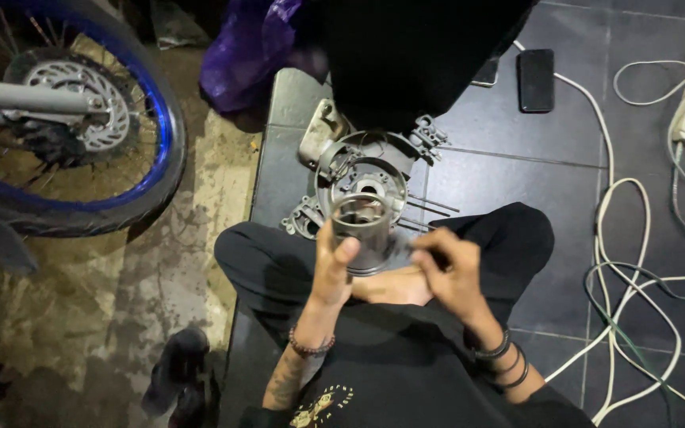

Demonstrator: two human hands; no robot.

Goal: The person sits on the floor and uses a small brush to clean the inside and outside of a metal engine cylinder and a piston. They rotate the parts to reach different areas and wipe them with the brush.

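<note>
Carefully is how I would handle this one, because the metal cylinder sleeve (361,231) is held up in the air over my crossed legs, just in front of the engine casing (361,170) that lies on the dark tiled floor (517,174). My left hand (333,265) wraps the sleeve from the left, thumb pressed on its near wall and fingers behind, so that grip is pinching the sleeve itself. My right hand (447,268) sits at the sleeve's right lower edge with the fingers curled together; it seems to pinch something small and thin there, but the light is poor and I cannot tell what, nor whether it touches the sleeve.

To do this well, I judge the left hand should keep the sleeve upright and steady, bore facing me, while the right works at the rim with light pressure only. The wall looks smooth and would likely mark easily, so I would avoid scraping hard or knocking it against the casing. A slip would drop it onto the tiles or the loose studs (430,208) lying just beside the casing.

Off to the left stands a motorcycle wheel (81,119) with a blue rim, well apart. A dark phone (535,79) and white cables (628,238) lie on the floor to the right, clear of the work.
</note>
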